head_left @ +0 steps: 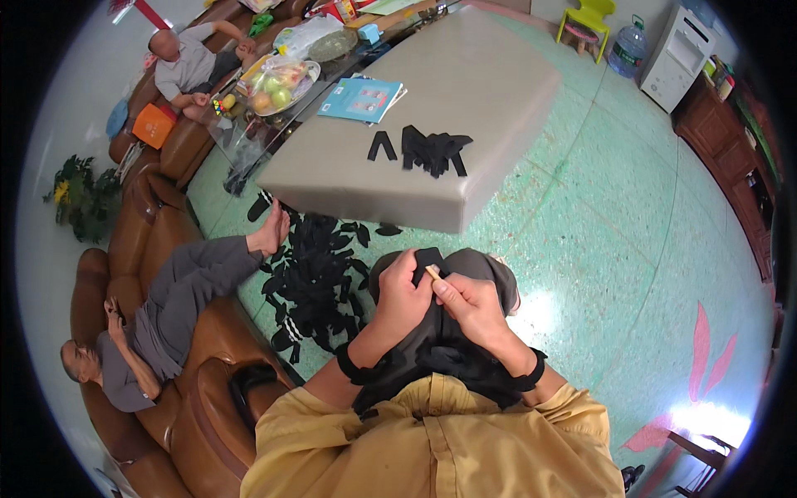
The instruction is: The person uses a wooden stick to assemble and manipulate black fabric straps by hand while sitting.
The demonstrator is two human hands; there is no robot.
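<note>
Over my lap, my left hand (400, 292) is closed on a small black cloth piece (427, 256), which sticks up past the fingers. My right hand (476, 309) pinches a small tan stick-like tool (434, 273) whose tip meets the cloth; its exact kind is too small to tell. The two hands nearly touch. More dark cloth (448, 362) lies on my lap between the forearms. On the floor to the left spreads a large heap of black cloth pieces (314, 278), a few with white stripes. Black strips (432, 150) lie on the padded grey bench ahead.
The bench (498, 75) also carries blue booklets (361, 100). A glass table holds a fruit plate (278, 87). One person (166, 324) reclines on the brown sofa (220, 390), feet by the heap; another (187, 66) sits farther back. A water dispenser (679, 56) stands far right.
</note>
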